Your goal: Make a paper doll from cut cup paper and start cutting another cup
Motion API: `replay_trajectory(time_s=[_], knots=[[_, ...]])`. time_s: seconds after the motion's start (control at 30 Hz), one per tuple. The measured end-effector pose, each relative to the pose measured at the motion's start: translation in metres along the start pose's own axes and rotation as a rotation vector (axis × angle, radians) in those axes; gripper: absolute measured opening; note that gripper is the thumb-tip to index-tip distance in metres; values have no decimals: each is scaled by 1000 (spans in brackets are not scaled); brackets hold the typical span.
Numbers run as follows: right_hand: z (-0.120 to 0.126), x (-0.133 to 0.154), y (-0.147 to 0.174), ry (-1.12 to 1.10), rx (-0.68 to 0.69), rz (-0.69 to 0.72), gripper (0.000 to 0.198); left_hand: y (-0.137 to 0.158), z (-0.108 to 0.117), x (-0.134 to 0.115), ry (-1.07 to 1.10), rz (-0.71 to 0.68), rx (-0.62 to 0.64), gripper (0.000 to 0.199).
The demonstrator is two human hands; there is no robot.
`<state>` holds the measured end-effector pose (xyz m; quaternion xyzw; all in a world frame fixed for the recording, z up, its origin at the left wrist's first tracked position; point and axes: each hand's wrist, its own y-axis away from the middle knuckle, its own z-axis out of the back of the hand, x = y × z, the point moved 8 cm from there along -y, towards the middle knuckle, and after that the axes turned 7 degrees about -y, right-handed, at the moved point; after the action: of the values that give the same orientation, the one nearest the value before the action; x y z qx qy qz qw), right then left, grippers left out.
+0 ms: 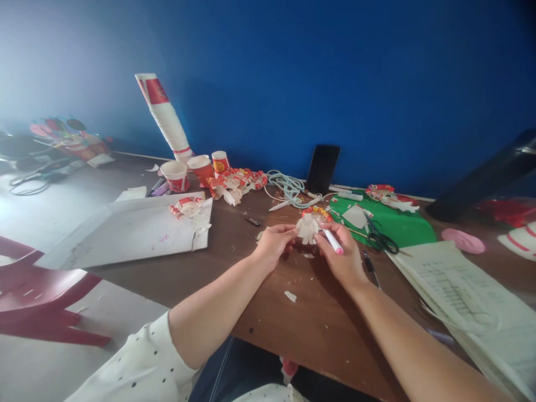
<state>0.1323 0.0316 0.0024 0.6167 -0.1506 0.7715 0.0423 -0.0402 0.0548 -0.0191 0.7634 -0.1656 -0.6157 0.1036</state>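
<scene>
A small white paper doll cutout [307, 229], shaped like a figure in a dress, is held up over the brown table. My left hand [274, 244] pinches its left edge between thumb and fingers. In my right hand [341, 254] is a white marker [333, 241] with a pink end pointing towards me. The thumb and fingers of that hand also close on the cutout's right edge. Faint drawn lines show near the cutout's neck. Behind it is a red and yellow curled paper piece [317, 213], partly hidden by the cutout. The marker's tip is hard to make out.
Paper cups [175, 175] and a tall cup stack [167, 120] stand at the back left. Black scissors [382, 241] lie by a green sheet [408, 228]. A phone [323, 167] leans on the wall. Papers [460, 285] lie right, a white board [125, 237] left.
</scene>
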Motion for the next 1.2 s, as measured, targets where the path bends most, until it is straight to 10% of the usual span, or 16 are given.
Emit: replay_trajectory(time_s=[1.2], knots=[[1, -1, 0, -2, 1, 7, 37, -3, 1, 3, -24, -14, 10, 16]])
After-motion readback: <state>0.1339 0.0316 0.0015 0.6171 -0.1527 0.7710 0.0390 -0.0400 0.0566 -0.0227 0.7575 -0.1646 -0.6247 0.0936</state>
